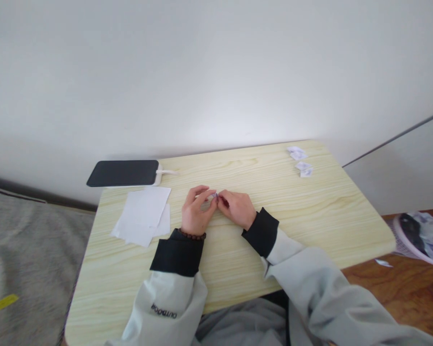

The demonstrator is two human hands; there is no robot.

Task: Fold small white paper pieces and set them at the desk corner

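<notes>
A small piece of folded paper (216, 195) is pinched between my two hands over the middle of the table; most of it is hidden by the fingers. My left hand (197, 209) holds it from the left with thumb and forefinger, a beaded bracelet at the wrist. From the right, my right hand (238, 208) grips it with thumb and curled fingers. To the left of my left hand lies a loose stack of white paper sheets (142, 215). Two small folded paper pieces (297, 153) (304, 169) rest at the table's back right.
A black phone-like slab (124, 173) with a white cable (168, 171) lies at the back left edge of the wooden table (310, 216). The white wall (216, 72) stands behind. Right of the table is a filled waste basket (404, 247), with a paper scrap (383, 263) on the floor.
</notes>
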